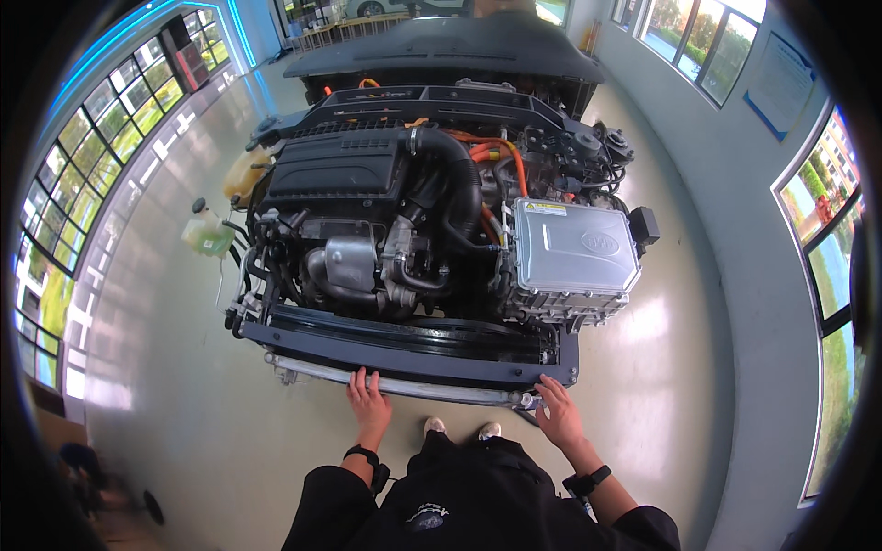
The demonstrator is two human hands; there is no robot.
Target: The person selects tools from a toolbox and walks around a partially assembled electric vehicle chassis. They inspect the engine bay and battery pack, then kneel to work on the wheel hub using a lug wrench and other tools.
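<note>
In front of me is a car's bare engine assembly, with a dark front crossmember (pixel 404 356) along its near side. A silver radiator-like unit (pixel 432 389) runs just below that crossmember. The extended fingers of my left hand (pixel 369 406) lie over the silver unit's near edge, left of its middle. My right hand (pixel 560 415) is at the unit's right end, beside a pale fitting (pixel 527 400), fingers stretched toward the crossmember's corner. Neither hand has a loose object visible in it. Undersides of both hands are hidden.
Behind the crossmember sit a black engine cover (pixel 335 165), orange cables (pixel 516 170) and a silver box-shaped power unit (pixel 574 243). A coolant reservoir (pixel 208 233) hangs at the left. Beyond stands a dark panel (pixel 441 50); a grey wall (pixel 744 230) runs along the right.
</note>
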